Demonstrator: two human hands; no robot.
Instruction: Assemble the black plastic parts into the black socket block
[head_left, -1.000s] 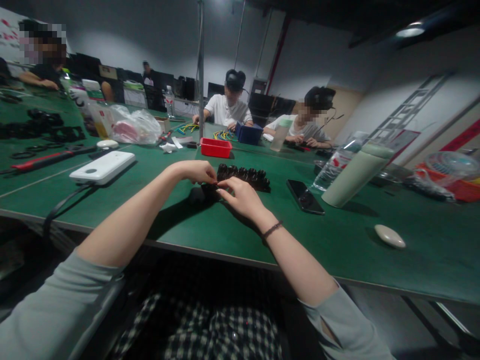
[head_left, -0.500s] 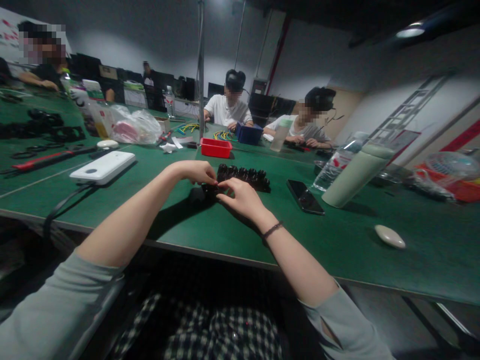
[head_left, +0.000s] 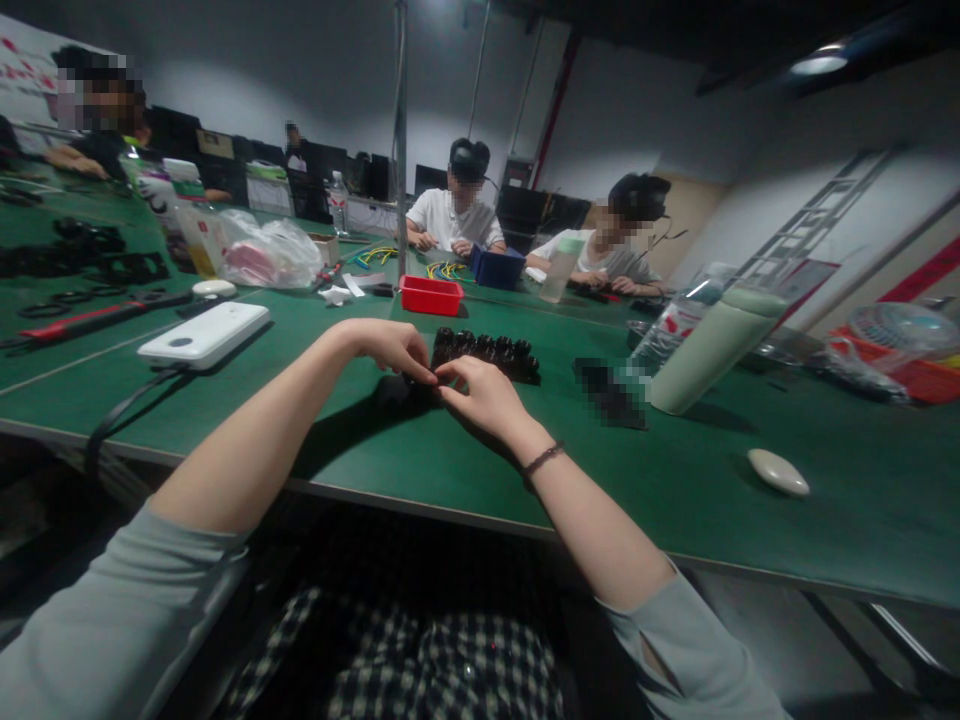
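Observation:
My left hand (head_left: 396, 348) arches down over the green table, its fingers pinched on a small dark part (head_left: 411, 386) that is mostly hidden. From the other side my right hand (head_left: 484, 394) meets it, fingertips closed together at the same spot; what they grip is too covered to make out. Just behind my hands stands a black block-like piece (head_left: 491, 350) with a row of rounded knobs along its top. A dark bead bracelet (head_left: 544, 458) circles my right wrist.
A red tray (head_left: 432, 295) and a blue box (head_left: 497, 266) stand ahead. Right lie a partly blurred phone (head_left: 609, 392), a green flask (head_left: 712, 350) and a pale oval object (head_left: 778, 472). A white power bank (head_left: 204, 336) with cable lies left. Several people sit beyond.
My left fingertips have shifted slightly down and right, closer to my right fingertips, covering more of the small dark part. The knobbed black piece stays in place.

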